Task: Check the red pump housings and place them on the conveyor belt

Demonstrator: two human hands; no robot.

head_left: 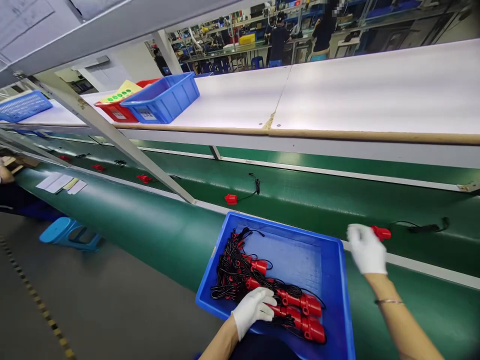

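A blue bin (288,237) sits on the green bench edge, with red parts (313,330) and tangled black cables (229,270) heaped along its left and near sides. My left hand (255,307), in a white glove, rests over the red parts with its fingers apart. To the right of the bin, my gloved right hand (367,250) is blurred, its fingers hard to make out. Just beyond it a red part (381,233) with a black cable lies on the green belt (311,210). Another red part (231,199) with its cable lies behind the bin.
A white shelf (356,95) runs above the belt, holding a blue crate (163,97) and a red crate (120,112). A slanted metal post (123,145) stands left. Papers (62,183) lie on the bench, with a blue stool (69,234) below. People sit far back.
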